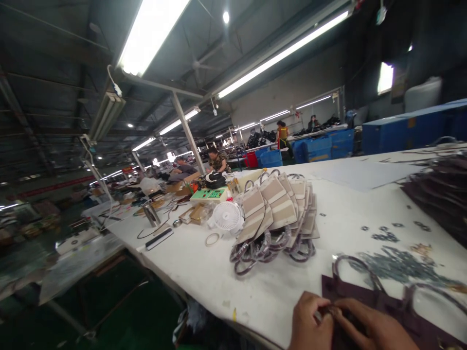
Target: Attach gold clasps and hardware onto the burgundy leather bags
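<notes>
At the lower right, my left hand (312,323) and my right hand (372,325) meet with fingers pinched together. What they hold is mostly hidden by the fingers; it is small and lies over a dark maroon bag panel (352,293). The panel lies on the white table (204,272) and carries looped handles (355,260) in a clear wrap. Just beyond it spreads a pile of small grey metal pieces (401,265), with a few brass-coloured ones (421,250) beside them.
A stack of beige panels (275,204) with wrapped handles stands mid-table, a small white fan (228,216) at its left. Dark maroon pieces (441,189) are heaped at the right edge. Farther left are a metal cup (151,214) and a green control box (209,194). A person (217,160) works behind.
</notes>
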`<state>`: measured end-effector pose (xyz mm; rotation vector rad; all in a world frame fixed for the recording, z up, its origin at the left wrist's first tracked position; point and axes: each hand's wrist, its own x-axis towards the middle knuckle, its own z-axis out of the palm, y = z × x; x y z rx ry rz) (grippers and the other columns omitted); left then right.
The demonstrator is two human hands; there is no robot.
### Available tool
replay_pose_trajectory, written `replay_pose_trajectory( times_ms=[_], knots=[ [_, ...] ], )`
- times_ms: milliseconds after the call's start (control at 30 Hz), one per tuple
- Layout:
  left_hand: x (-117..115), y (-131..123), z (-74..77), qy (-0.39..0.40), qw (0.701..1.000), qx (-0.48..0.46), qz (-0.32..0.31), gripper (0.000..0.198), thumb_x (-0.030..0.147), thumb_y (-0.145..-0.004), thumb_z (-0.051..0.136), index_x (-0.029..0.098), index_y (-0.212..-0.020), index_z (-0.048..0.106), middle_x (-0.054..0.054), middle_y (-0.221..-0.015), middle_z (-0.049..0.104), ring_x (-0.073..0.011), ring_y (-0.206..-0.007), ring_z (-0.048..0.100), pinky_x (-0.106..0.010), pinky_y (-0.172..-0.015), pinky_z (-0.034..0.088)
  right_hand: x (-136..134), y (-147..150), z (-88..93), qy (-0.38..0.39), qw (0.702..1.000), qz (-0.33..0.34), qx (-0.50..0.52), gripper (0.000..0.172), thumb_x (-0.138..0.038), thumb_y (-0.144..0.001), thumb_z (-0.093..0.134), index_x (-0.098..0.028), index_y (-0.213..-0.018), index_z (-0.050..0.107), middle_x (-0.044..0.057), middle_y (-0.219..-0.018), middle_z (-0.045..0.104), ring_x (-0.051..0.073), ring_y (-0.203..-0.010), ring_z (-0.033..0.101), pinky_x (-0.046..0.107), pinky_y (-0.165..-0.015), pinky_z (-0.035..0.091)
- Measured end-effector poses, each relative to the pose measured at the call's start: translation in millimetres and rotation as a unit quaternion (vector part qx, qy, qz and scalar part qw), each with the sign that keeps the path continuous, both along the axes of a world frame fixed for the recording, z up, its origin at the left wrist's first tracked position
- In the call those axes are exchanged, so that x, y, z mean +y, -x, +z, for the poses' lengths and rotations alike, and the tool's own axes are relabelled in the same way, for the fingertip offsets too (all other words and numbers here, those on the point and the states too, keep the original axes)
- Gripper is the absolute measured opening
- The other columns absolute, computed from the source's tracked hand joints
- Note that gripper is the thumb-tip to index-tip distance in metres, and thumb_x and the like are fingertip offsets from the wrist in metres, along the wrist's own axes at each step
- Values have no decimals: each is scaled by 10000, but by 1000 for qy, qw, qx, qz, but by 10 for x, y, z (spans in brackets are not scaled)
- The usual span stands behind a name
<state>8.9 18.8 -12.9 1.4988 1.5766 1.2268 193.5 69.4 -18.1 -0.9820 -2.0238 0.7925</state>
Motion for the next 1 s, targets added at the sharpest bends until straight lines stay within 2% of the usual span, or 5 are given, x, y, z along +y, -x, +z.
replay_pose_trajectory(
  times_ms=[233,367,533,633,1000],
  knots=[
    [154,-104,50,37,997,55,27,407,186,-760,670,183,-1164,715,-89,-1111,683,-253,-1048,606,-359,-974,454,-65,-261,86,-75,995,-17,-59,194,-459,-920,609,-336,-882,754,39,-842,761,255,-743,729,328,-713,594],
    [368,-128,181,154,979,-123,52,664,303,-707,794,110,-1312,601,-97,-1046,685,-216,-916,642,-293,-781,486,-54,-338,10,-44,998,-29,-37,217,-464,-938,596,-305,-919,742,43,-870,754,252,-775,722,335,-739,581],
    [642,-114,375,224,933,-281,-14,516,410,-626,846,84,-997,697,-11,-683,615,-103,-539,510,-208,-503,327,-5,-418,63,37,995,-66,58,320,-548,-951,583,-267,-978,733,38,-1004,760,251,-913,714,315,-843,560],
    [786,-208,408,241,913,-316,-87,482,359,-575,867,62,-930,734,-81,-740,693,-154,-613,618,-257,-616,473,59,-506,119,123,979,-107,120,415,-626,-904,616,-248,-1018,746,34,-938,766,248,-857,718,305,-811,557],
    [1028,-256,46,314,836,-421,-158,387,223,-795,733,63,-1146,707,-176,-967,774,-276,-792,753,-410,-853,574,271,-674,183,163,948,-181,203,493,-586,-890,654,-201,-1186,738,63,-985,725,210,-753,666,362,-778,545]
  ],
)
